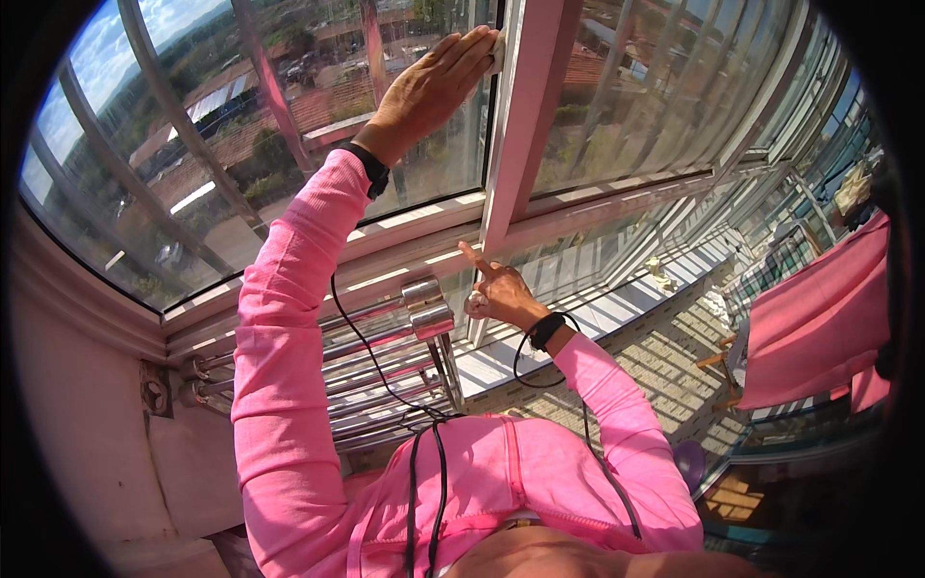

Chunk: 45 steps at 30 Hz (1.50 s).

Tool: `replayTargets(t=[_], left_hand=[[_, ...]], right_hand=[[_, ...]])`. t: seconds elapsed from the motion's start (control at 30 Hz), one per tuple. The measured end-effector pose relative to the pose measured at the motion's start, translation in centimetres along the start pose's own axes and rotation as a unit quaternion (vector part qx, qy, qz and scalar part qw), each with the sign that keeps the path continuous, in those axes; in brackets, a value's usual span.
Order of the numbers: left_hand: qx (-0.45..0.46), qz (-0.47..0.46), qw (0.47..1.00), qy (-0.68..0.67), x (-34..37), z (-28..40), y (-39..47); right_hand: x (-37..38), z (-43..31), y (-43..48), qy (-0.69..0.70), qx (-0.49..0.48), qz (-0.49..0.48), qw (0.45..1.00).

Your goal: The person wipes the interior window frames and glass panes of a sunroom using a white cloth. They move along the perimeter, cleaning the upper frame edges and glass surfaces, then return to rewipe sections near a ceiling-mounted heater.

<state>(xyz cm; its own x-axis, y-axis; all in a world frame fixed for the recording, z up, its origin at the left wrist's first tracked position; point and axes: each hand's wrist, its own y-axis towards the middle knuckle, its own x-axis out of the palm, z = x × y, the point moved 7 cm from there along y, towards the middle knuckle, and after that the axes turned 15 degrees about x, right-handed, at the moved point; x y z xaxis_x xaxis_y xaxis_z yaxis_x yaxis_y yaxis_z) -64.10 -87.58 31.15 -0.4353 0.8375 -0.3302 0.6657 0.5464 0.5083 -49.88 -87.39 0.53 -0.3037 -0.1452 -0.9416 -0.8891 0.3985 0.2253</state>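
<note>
My left hand (432, 92) is raised against the window pane (311, 87), its fingers flat and together. A pale wad of cloth or paper (498, 52) shows past its fingertips, pressed at the pane's edge beside the upright window frame (509, 123). Lower down, my right hand (512, 292) holds a crumpled white wad (477, 305) in its curled fingers. Its index finger is extended towards the sill rail (412, 260); whether it touches the rail I cannot tell. Both wrists wear black bands.
A folding metal rack (376, 350) is mounted below the window at the left. Black cables (368, 347) hang across my front. Further right are a tiled ledge (578, 332), a crumpled pale cloth (659, 274) on it, and a pink cloth (816, 318) draped over furniture.
</note>
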Motion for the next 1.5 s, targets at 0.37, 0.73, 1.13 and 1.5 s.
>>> replayTargets(t=[0.37,0.73,1.13,1.5], left_hand=[[0.067,-0.215,0.974,-0.024,-5.6,2.6,-21.6],[-0.381,-0.016,0.902,0.202,-24.4,-11.0,-41.6],[-0.656,0.137,0.614,0.418,-21.5,-3.6,-55.1],[-0.585,0.096,0.801,0.084,-12.1,5.2,-39.7]], right_hand=[[-0.2,0.0,0.0,0.065,-0.011,0.022,0.998],[0.2,0.4,0.3,0.042,-0.012,0.000,0.999],[0.0,-0.1,0.4,0.038,-0.004,-0.011,0.999],[-1.6,-1.6,0.5,0.022,-0.003,0.001,1.000]])
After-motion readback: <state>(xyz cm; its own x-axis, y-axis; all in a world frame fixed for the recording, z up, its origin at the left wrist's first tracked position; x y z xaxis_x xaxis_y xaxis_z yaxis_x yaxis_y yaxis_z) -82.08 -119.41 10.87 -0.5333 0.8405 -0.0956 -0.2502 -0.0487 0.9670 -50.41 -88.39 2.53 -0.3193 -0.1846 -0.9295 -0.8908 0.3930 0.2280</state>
